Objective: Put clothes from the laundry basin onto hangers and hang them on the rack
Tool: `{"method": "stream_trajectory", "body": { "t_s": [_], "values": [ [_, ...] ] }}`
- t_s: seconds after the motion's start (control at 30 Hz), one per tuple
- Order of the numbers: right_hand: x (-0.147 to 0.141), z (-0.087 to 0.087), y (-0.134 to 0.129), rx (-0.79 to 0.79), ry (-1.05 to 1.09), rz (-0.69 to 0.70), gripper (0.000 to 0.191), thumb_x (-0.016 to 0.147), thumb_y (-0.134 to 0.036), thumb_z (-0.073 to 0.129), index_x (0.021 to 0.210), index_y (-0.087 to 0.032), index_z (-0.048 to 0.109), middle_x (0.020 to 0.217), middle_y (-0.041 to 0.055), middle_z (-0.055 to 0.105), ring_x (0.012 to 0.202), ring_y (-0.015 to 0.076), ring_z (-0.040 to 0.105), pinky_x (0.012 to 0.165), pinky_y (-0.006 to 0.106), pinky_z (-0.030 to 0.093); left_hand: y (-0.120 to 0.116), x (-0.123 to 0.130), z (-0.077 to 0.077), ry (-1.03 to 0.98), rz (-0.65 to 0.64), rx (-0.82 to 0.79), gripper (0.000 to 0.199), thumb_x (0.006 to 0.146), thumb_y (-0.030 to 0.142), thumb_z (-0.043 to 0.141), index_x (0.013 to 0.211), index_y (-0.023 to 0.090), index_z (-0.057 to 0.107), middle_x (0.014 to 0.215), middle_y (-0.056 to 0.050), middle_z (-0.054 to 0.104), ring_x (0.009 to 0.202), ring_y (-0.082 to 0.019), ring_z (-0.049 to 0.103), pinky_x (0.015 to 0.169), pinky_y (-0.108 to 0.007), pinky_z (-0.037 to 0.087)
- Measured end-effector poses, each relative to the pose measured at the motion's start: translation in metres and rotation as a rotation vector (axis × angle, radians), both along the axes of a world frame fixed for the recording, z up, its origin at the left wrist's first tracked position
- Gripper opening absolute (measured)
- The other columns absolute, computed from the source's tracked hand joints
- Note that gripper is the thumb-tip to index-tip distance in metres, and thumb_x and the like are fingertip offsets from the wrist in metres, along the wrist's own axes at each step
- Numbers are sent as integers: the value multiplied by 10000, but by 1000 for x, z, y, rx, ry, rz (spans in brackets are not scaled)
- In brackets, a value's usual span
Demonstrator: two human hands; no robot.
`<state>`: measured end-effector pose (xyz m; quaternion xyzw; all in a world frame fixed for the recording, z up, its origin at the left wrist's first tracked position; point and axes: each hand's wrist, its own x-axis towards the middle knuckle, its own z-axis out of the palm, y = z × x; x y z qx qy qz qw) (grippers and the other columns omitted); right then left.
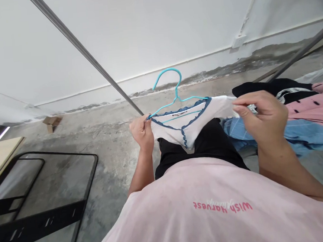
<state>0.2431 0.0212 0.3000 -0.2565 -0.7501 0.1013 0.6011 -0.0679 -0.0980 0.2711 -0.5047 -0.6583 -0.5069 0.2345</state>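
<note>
A white top (176, 133) with a wavy blue trim round its neckline hangs on a light-blue clothes hanger (175, 86) in front of my lap. The hanger's hook points up and away from me, and its lower bar shows through the neck opening. At the left shoulder of the top, my left hand (142, 131) pinches the fabric by the hanger's end. My right hand (261, 115) is closed on the end of the sleeve at the right, pulling it out sideways. The lower part of the top is hidden from me.
Clothes in pink (317, 105), blue (299, 134) and black lie piled at the right. A metal pole (89, 57) slants down before the wall, another (301, 52) at the right. Black metal frames (90, 178) and a wooden board (2, 157) stand left; a cardboard box (52, 123) sits on the floor.
</note>
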Motion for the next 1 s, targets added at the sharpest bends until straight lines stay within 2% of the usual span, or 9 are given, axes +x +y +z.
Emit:
{"method": "stream_trajectory", "body": {
  "t_s": [0.07,0.13,0.27,0.33,0.43,0.6,0.7,0.9,1.0],
  "values": [
    [4,-2,6,-22,30,-86,89,849,-244,710,925,-201,720,894,43,687,860,175,623,795,320,485,-1,-1,1,-17,-9,20,316,959,424,539,892,203,756,848,-36,743,808,-169,654,818,-330,421],
    [7,-5,11,-66,3,-108,185,865,-305,689,1016,-204,728,984,62,686,908,187,618,763,308,489,-1,-1,1,-52,-23,55,296,952,415,555,899,203,754,849,-34,741,807,-169,651,822,-330,423],
    [11,-10,15,-183,-125,-19,304,939,-394,570,1145,-223,712,1111,56,688,1021,198,632,835,318,498,1,-4,1,-115,-63,99,271,937,409,582,912,202,755,845,-30,731,801,-166,647,817,-329,436],
    [12,-10,14,-261,-190,48,297,959,-385,521,1105,-228,727,1069,34,710,984,183,656,840,302,498,1,-6,0,-118,-76,88,283,936,423,579,903,203,755,855,-32,733,814,-170,653,819,-331,445],
    [14,-8,14,-349,-257,115,273,922,-352,526,980,-211,752,941,20,728,829,156,670,704,250,490,2,-9,-1,-95,-83,67,278,934,425,583,893,212,756,854,-31,740,813,-172,658,815,-333,445],
    [11,-7,14,-442,-256,129,203,818,-344,614,807,-179,733,775,17,691,675,130,607,593,224,427,1,-15,-5,-56,-81,25,280,934,433,581,898,223,763,858,-32,751,817,-178,668,823,-339,446],
    [6,-12,12,-381,-128,41,143,803,-318,674,817,-188,731,779,12,677,690,126,582,610,233,415,3,-15,-8,-67,-98,10,274,935,429,582,907,229,768,874,-31,757,835,-180,675,836,-341,449],
    [-1,-17,15,-24,10,-85,118,818,-325,737,785,-212,740,758,18,692,715,161,611,754,320,449,5,-12,-13,-92,-130,7,265,936,413,584,925,224,770,883,-33,760,846,-178,682,853,-345,453],
    [-3,-17,18,63,85,-139,107,812,-329,749,797,-223,752,752,19,690,752,178,641,803,346,462,5,-13,-13,-80,-156,19,236,931,381,595,928,230,777,885,-33,766,854,-177,691,847,-335,475]
  ]
}}
